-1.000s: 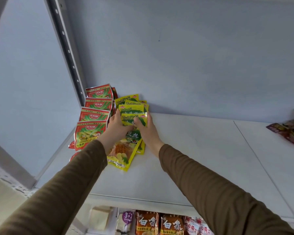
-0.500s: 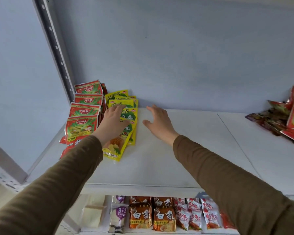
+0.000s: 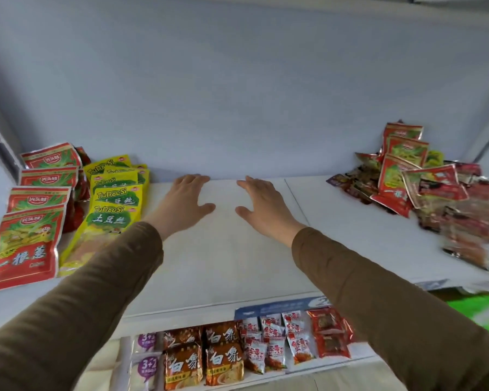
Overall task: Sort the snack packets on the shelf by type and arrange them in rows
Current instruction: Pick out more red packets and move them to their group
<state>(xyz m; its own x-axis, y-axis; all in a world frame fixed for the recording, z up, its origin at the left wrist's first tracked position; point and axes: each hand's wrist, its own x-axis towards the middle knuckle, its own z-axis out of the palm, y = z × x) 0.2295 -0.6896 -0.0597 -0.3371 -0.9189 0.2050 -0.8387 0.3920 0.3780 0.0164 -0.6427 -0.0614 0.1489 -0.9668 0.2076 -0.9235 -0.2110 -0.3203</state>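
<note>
Both hands over the bare middle of the white shelf (image 3: pixel 232 258), palms down, holding nothing. Left hand (image 3: pixel 184 204) fingers (image 3: pixel 191 180) straight and slightly spread, released, tips toward the shelf's back edge; whether they touch the surface cannot be told. Right hand (image 3: pixel 261 206) same: fingers (image 3: pixel 251 184) extended, released, thumb out toward the left hand. Brown sleeves (image 3: pixel 96 286) on both arms.

Red packets (image 3: pixel 29 238) in an overlapping row along the shelf's left edge, running front to back. Yellow packets (image 3: pixel 112 204) in a second overlapping row just beside them, on their right; the left hand is near this row but apart from it, and its forearm crosses over the front yellow packet. Unsorted pile (image 3: pixel 432 198) of red, dark and yellow packets at the shelf's right end, well apart from the right fingers. Lower shelf packets (image 3: pixel 223 359) show below the front edge, in rows.
</note>
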